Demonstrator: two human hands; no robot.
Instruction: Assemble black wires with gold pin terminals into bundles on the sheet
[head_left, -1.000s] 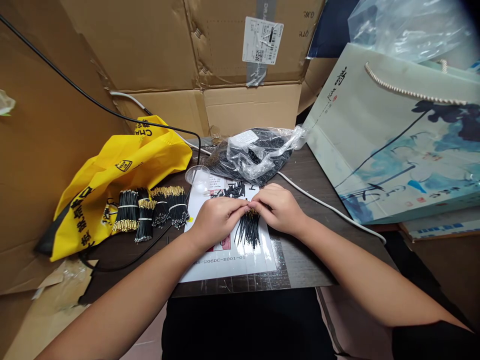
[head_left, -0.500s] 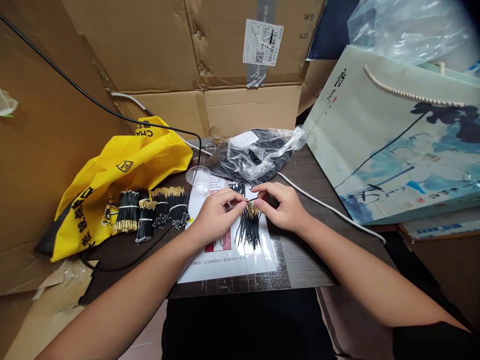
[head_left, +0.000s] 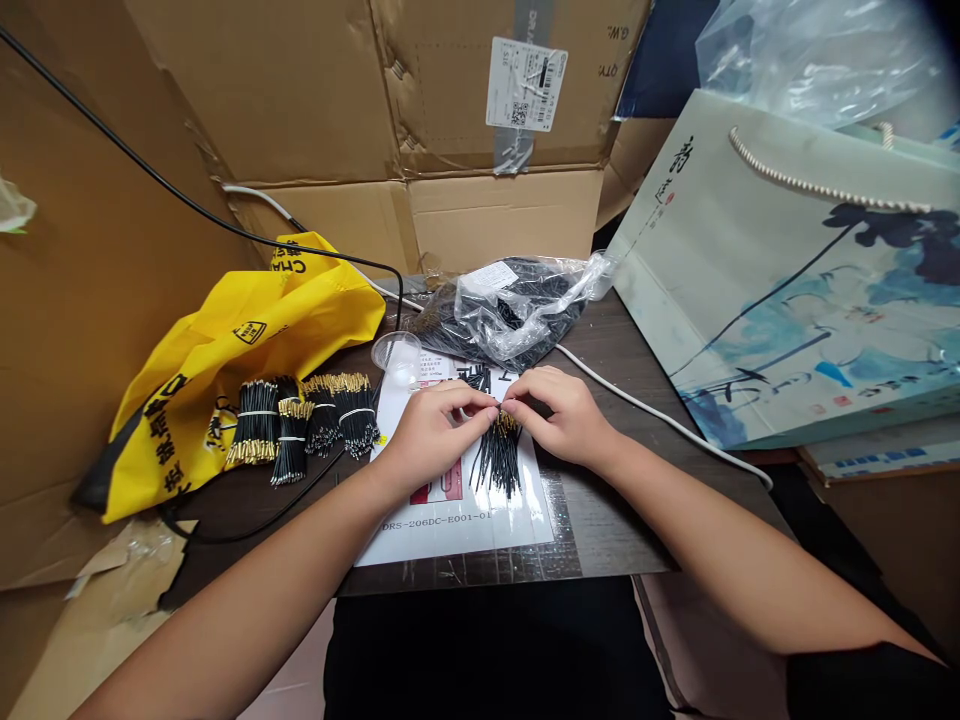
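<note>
Two pinches nearly meeting: left hand (head_left: 431, 425), right hand (head_left: 561, 412) | held part (head_left: 500, 404), type unclear | keep both steady near black wires (head_left: 496, 465)

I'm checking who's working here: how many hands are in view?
2: the left hand and the right hand, close together by the gold-tipped black wires on the white sheet.

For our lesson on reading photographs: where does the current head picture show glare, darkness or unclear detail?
Head view: white glare streaks the clear plastic bag; head view: the upper right corner darkens; head view: the tips of the central black wires run together, and anything pinched between left hand and right hand is too small to make out.
</note>
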